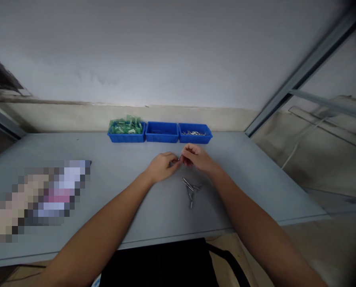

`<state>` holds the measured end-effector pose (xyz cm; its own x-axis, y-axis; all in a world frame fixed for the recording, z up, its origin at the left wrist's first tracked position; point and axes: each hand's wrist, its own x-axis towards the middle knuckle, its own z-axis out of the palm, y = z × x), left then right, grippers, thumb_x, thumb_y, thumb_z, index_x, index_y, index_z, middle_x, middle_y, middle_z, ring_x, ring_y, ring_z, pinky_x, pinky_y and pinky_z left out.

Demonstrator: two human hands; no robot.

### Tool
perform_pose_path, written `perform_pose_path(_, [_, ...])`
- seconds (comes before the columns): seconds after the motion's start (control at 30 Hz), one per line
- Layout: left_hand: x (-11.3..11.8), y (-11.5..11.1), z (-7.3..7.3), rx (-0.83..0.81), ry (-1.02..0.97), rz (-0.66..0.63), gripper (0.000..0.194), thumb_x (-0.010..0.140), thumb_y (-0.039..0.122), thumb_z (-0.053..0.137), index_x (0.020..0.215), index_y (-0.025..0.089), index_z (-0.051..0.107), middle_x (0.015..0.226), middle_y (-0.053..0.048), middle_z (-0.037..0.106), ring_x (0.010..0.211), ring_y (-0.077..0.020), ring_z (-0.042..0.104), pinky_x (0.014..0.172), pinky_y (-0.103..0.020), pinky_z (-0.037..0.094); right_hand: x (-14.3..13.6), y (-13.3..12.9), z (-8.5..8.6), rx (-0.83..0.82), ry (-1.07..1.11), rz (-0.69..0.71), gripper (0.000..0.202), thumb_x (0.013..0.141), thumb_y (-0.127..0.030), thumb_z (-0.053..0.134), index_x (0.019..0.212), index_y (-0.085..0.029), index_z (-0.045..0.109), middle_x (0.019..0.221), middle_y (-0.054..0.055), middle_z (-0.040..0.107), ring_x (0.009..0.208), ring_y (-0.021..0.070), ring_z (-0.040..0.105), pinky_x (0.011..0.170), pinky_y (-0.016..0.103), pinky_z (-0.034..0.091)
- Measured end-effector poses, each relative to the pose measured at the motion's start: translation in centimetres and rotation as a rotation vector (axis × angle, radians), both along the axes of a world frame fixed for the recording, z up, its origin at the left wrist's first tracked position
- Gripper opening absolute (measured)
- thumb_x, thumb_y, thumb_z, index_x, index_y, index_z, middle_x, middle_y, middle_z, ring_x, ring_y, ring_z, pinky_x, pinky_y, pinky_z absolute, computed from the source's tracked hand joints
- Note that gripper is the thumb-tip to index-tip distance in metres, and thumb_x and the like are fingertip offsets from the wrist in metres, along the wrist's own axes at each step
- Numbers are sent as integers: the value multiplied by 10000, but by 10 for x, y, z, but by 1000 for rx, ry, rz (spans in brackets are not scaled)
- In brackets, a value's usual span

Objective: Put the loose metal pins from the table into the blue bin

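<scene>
My left hand (165, 166) and my right hand (196, 156) meet over the middle of the table, fingertips close together. Both are closed in a pinch on a small shiny metal piece (179, 158), mostly covered by the fingers, so its exact kind does not show. Just below the hands, several slim metal pins (188, 183) lie loose on the tabletop. Behind my right hand, a blue bin (195, 138) contains many similar small metal parts (193, 133).
Along the wall, a middle blue bin (162, 138) stands beside a left blue bin (126, 138) heaped with green plastic packets (126, 126). A blurred-out object (61, 191) lies on the left of the grey table (130, 153). Metal frame posts (270, 105) rise at the right.
</scene>
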<state>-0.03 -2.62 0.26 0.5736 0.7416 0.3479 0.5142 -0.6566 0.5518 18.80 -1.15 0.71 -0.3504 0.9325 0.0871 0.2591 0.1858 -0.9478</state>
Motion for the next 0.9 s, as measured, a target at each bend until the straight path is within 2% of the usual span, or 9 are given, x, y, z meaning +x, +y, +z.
perform_pose_path(0.17, [1,2,-2,30,-54,42,246,912,261,447,806,156,643,736,-31,605,668,-133,521,631,-264,390,1,3,-2,-15,93,-27,175,813,-352,557,733,-202,516,661,1,616,527,106,533,497,245,400])
perform_pose_path(0.33, [0,4,-6,100,-26,94,204,889,255,491,788,161,641,739,-36,613,672,-141,526,637,-279,400,6,3,2,44,6,-53,175,792,-363,595,819,-189,589,678,4,629,541,106,534,513,247,404])
perform_pose_path(0.5, [0,7,-11,150,-12,144,193,885,264,508,801,164,649,747,-47,619,699,-160,547,680,-307,427,14,6,1,142,-108,-21,187,787,-352,606,772,-174,660,703,15,640,581,106,536,558,254,414])
perform_pose_path(0.67, [1,8,-14,194,-118,222,183,895,292,508,904,165,640,845,-65,650,775,-172,585,719,-310,456,24,13,-3,148,-115,-69,189,728,-363,665,747,-176,685,657,9,640,571,116,537,566,267,424])
perform_pose_path(0.77, [0,9,-15,190,-170,283,189,864,263,546,1007,159,613,874,-66,657,794,-174,598,705,-297,471,33,23,-6,193,-84,-242,208,713,-373,671,753,-170,691,655,18,649,572,124,553,575,274,437])
perform_pose_path(0.9, [0,10,-15,164,-136,285,176,838,224,552,989,155,613,856,-62,658,788,-174,606,704,-299,485,57,45,-17,297,3,-697,291,710,-418,650,793,-145,707,709,60,681,639,164,607,622,302,473])
